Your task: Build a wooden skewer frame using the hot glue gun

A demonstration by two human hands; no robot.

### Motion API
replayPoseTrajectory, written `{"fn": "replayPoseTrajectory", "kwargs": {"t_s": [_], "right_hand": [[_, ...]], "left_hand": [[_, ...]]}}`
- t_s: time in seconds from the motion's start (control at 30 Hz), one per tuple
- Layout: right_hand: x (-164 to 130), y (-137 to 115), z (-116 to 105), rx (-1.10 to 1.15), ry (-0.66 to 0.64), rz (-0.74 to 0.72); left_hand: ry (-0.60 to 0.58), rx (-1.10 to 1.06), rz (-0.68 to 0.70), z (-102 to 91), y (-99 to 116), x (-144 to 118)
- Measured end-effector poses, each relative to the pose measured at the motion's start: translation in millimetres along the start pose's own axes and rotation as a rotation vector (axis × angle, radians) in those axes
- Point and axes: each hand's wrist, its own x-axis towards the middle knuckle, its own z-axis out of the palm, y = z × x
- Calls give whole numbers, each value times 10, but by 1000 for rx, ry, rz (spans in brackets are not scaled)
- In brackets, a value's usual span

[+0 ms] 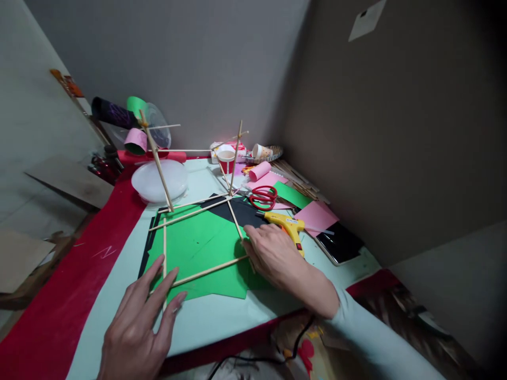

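Here the left hand [137, 327] lies flat, fingers spread and gripping nothing, its fingertips pressing the near corner of the stick frame [198, 232] at seven o'clock on the green paper [202, 245]. The right hand [273, 253], at four o'clock, rests loosely curled on the frame's right corner, with the yellow glue gun [287, 226] just beyond its fingers and the red scissors [263, 197] at one o'clock.

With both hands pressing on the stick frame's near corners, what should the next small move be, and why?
Probably keep pressing a moment, then reach for the yellow glue gun. The left hand pins the near-left corner of the wooden stick frame onto the green paper, and the right hand holds the near-right joint. The gun lies just beyond the right hand, and the two uprights lean.
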Motion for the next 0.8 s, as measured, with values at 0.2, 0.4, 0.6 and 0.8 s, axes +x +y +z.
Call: {"fn": "replayPoseTrajectory", "kwargs": {"t_s": [0.2,0.4,0.6,0.8], "right_hand": [[532,-10,-57,15,-42,48],[614,41,58,123,-54,89],[386,140,10,357,47,41],[237,159,48,588,196,-6]], "left_hand": [[-11,126,-34,-193,-265,-52],[-82,170,-225,-289,-577,-192],[-216,44,-450,-274,-779,-52],[-288,-191,-547,-220,-913,263]]}}
